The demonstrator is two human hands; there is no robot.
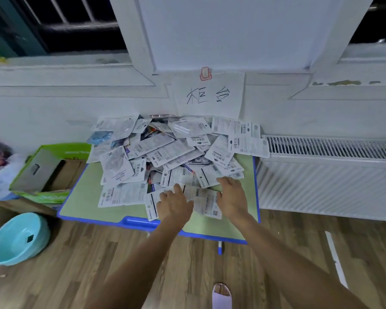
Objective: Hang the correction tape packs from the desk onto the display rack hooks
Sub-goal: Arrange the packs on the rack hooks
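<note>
A heap of white correction tape packs [165, 152] covers the far half of a small green desk with a blue rim [87, 197]. My left hand [174, 206] lies palm down on the nearest packs at the front of the heap, fingers spread. My right hand [232, 195] lies beside it on the packs, fingers reaching into the pile. Between the two hands sits a loose pack [206, 202]. I cannot tell whether either hand grips a pack. No display rack or hooks are in view.
A green and brown cardboard box [47, 170] stands left of the desk, with a turquoise basin [18, 239] on the wooden floor below it. A white radiator [328, 175] runs along the wall on the right. A paper sign [207, 94] hangs above the desk.
</note>
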